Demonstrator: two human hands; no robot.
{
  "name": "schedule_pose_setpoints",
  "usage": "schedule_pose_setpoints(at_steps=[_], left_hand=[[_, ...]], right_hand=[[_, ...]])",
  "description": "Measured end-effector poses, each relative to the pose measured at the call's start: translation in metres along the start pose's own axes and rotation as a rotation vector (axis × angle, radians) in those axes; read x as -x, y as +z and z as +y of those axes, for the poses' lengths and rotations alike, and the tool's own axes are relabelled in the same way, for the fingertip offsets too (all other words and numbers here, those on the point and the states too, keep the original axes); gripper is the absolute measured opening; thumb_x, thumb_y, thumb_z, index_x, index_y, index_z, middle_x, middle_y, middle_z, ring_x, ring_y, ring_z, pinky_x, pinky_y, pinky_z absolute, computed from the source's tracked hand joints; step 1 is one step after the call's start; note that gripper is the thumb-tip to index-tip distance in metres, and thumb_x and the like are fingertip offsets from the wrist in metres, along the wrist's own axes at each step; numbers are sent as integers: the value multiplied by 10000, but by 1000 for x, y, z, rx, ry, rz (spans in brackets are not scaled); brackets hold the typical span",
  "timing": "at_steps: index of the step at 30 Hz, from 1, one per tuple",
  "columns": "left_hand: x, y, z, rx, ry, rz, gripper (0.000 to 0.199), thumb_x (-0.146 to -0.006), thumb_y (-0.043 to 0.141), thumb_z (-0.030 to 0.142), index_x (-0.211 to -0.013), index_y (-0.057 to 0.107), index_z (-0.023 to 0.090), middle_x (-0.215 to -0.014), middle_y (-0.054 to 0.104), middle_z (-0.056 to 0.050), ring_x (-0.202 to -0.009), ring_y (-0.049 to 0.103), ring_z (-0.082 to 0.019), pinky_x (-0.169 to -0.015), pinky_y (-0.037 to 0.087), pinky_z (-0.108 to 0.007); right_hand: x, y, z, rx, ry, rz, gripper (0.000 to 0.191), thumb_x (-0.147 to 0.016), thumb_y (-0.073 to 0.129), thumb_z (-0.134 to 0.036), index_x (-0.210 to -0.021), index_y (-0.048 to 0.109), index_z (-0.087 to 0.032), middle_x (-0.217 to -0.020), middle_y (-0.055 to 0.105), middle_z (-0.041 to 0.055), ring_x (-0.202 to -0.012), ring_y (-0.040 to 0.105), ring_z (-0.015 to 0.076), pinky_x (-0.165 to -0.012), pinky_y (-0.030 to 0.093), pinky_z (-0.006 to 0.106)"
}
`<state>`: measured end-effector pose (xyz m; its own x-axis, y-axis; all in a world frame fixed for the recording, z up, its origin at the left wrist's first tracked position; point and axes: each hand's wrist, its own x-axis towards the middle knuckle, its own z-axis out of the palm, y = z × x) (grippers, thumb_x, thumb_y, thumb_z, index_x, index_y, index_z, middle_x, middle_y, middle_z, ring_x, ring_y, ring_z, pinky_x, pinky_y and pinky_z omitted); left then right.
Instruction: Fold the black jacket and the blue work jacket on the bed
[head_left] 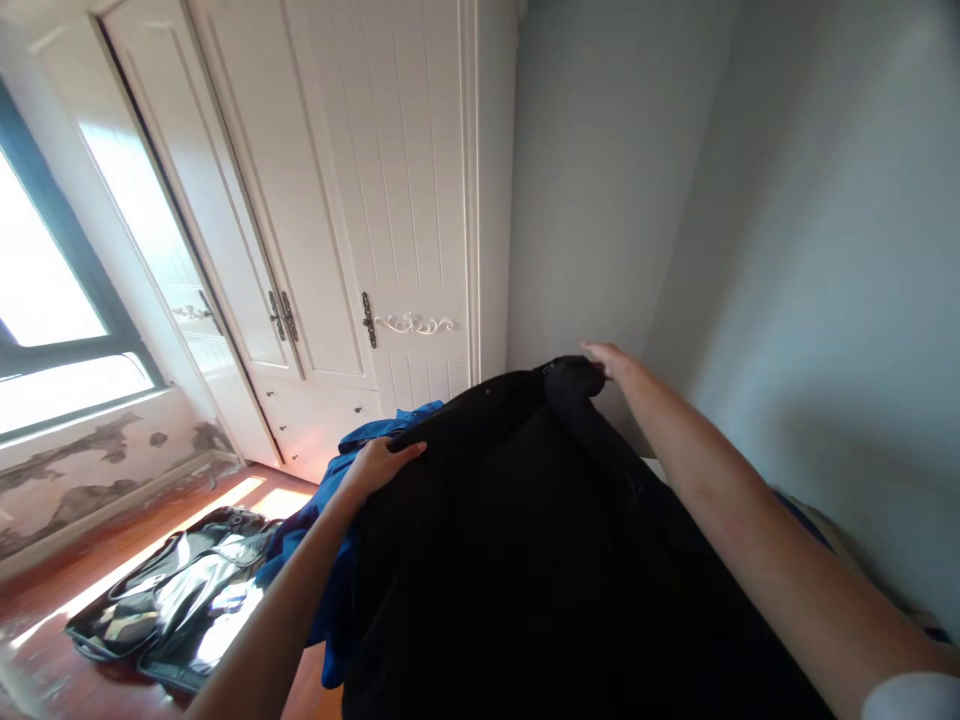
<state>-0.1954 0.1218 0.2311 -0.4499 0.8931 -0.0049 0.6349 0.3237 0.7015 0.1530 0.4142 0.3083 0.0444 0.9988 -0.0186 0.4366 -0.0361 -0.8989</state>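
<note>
A large black garment (525,520) spreads in front of me, its upper edge raised and a small round button or snap near that edge. At the upper left edge, my left hand (382,465) is closed on the cloth, thumb on top. My right hand (611,362) grips the upper right corner beside a bunched fold; some of its fingers are hidden by the fabric. Partly covered by the black garment, a blue garment (315,510) hangs just to the left. What supports both garments is mostly hidden.
An open suitcase (150,600) filled with clothes and other items lies on the reddish floor (45,610). White wardrobe doors (405,200) stand ahead, with a window (45,270) at left. A grey wall (825,300) rises close on the right.
</note>
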Motion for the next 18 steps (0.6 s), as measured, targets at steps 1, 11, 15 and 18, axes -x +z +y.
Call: schedule_pose_setpoints(at_steps=[1,11,15,18], left_hand=[[-6,8,-6,-162,6,21,536,-714,627,715,-765,673,183,-803,729,-114,-814,709,-330,-641,516,-357],[-6,26,34,-708,102,-106,659,-868,357,701,-897,712,147,-954,717,-233,-959,671,-433,-755,490,-474],[-26,38,38,-681,152,-129,641,-833,417,711,-1002,687,155,-1018,714,-211,-991,663,-424,-767,492,-458],[-44,52,21,-615,192,-174,646,-799,481,694,-1059,668,134,-1089,703,-211,-1038,653,-406,-802,489,-431]], right_hand=[[-5,14,24,50,24,-46,560,-965,524,-543,-1318,529,-108,-1270,611,225,-1125,648,271,-896,560,379],[41,68,200,784,-222,-573,1343,-622,809,-641,-1587,78,-60,-1628,97,248,-1504,168,351,-1204,231,416],[48,57,216,975,-220,-316,969,-840,662,-527,-1549,224,-33,-1533,331,285,-1396,403,353,-1094,383,405],[42,50,211,1069,-207,-290,567,-814,712,-344,-1307,591,-93,-1280,602,241,-1194,593,364,-956,476,408]])
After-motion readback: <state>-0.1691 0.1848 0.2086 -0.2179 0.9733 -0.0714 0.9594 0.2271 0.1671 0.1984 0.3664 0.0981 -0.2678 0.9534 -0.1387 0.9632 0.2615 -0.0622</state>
